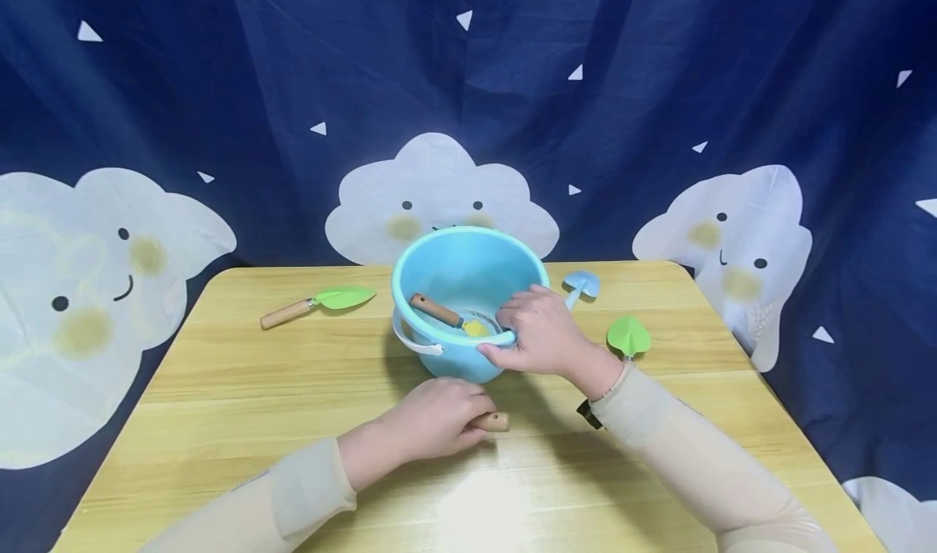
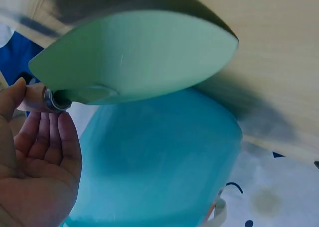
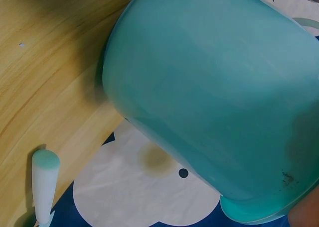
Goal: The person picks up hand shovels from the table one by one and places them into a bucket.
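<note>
A light blue bucket point(image 1: 468, 248) stands at the middle of the table, its white carrying handle point(image 1: 417, 346) hanging at the left front. My right hand point(image 1: 545, 333) grips the bucket's near right rim, thumb outside and fingers over the edge. My left hand point(image 1: 439, 419) holds a trowel by its wooden handle point(image 1: 494, 422), low in front of the bucket. The trowel's green blade point(image 2: 144, 57) shows in the left wrist view, beside the bucket wall; in the head view it is hidden. Inside the bucket lies a tool with a wooden handle point(image 1: 436, 310) and yellow head point(image 1: 476, 328).
Another green trowel point(image 1: 344, 297) with a wooden handle lies at the table's back left. To the right are a light blue shovel point(image 1: 581, 283) and a green shovel point(image 1: 629, 336), partly behind my right arm. A dark blue curtain point(image 1: 622, 114) with clouds hangs behind the table.
</note>
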Available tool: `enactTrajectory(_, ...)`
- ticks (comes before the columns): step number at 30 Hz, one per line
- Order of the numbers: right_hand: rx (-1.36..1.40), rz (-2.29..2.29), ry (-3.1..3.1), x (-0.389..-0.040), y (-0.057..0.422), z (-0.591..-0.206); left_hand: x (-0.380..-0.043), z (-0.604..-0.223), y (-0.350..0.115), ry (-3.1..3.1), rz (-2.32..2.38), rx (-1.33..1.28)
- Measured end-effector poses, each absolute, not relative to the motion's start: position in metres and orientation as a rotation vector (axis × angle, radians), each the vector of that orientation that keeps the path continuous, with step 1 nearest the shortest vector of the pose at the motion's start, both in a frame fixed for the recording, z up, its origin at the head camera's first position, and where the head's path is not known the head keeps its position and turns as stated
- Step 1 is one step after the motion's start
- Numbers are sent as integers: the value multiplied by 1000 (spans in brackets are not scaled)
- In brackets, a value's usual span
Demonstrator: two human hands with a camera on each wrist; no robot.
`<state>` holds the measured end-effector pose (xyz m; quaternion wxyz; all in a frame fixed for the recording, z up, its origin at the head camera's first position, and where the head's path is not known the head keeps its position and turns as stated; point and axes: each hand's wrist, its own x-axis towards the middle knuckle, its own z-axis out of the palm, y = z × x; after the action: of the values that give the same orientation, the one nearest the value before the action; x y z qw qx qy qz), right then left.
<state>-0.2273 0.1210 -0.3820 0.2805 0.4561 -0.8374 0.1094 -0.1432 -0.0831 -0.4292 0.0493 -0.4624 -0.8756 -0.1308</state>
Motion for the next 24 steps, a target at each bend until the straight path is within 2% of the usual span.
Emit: enactTrajectory(24,1212,282,-2223,-228,120,-383,-136,-400,-113,-2672,-582,-1316)
